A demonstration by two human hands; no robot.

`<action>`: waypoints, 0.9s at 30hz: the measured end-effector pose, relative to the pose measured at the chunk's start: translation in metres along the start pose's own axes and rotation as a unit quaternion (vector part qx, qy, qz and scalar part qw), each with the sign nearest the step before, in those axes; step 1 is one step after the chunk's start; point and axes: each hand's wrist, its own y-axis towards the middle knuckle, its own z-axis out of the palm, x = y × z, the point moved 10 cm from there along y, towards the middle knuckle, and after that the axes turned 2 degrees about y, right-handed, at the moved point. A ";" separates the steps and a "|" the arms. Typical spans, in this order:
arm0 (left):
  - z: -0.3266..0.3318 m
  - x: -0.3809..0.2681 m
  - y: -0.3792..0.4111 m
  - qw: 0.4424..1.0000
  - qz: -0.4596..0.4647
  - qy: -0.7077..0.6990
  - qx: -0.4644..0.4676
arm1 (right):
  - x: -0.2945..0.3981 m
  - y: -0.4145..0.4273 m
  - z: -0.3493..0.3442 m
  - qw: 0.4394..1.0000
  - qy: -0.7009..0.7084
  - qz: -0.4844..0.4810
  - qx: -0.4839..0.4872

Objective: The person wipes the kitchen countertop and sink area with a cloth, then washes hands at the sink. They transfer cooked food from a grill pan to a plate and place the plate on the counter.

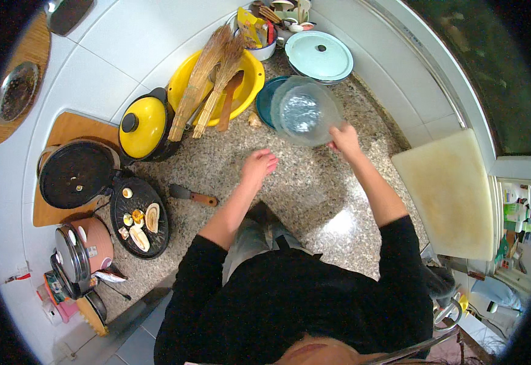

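Note:
My right hand [344, 138] grips the near right rim of a translucent round bowl or lid [311, 112]. That piece overlaps a dark teal round plate or lid [265, 102] on the speckled granite counter [302, 175]. Over the counter's middle is my left hand [257, 165], with nothing in it and its fingers close together, slightly curled. To its left lies a scraper with a wooden handle [204, 199]. Further left, an open electric griddle [140, 194] holds several pieces of food, among them halved boiled eggs and slices of rolled bread.
A yellow basin [252, 86] with straw whisks [206, 77] and a wooden spatula stands at the back. Beside it are a yellow-lidded pot [143, 122] and a pale-blue-lidded pan [319, 54]. A rice cooker [85, 246] is at left, a white cutting board [448, 196] at right.

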 end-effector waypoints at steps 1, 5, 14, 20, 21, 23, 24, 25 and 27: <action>0.008 -0.001 0.016 0.999 -0.008 -0.041 -0.003 | -0.013 -0.008 -0.014 1.000 0.023 0.015 0.004; 0.029 -0.008 0.062 0.989 -0.051 -0.135 -0.038 | -0.037 -0.066 -0.069 0.999 0.049 0.011 -0.001; 0.044 -0.022 0.100 0.997 -0.030 0.002 -0.075 | -0.111 -0.169 -0.133 0.991 0.045 0.090 -0.091; 0.025 -0.004 0.082 0.997 -0.023 -0.029 -0.066 | -0.133 -0.182 -0.134 0.986 0.057 0.109 -0.116; 0.022 -0.001 0.068 0.998 -0.022 -0.015 -0.064 | -0.134 -0.180 -0.136 0.985 0.046 0.106 -0.124; 0.007 0.007 0.044 0.998 0.000 -0.008 -0.058 | -0.131 -0.171 -0.135 0.986 0.050 0.098 -0.127; -0.004 0.011 0.032 0.998 0.020 -0.012 -0.054 | -0.128 -0.165 -0.132 0.986 0.053 0.093 -0.128; -0.014 0.015 0.020 0.998 0.038 -0.016 -0.050 | -0.125 -0.158 -0.128 0.988 0.050 0.085 -0.120; -0.033 0.027 -0.007 0.999 0.038 -0.013 -0.034 | -0.117 -0.136 -0.117 0.991 0.045 0.069 -0.103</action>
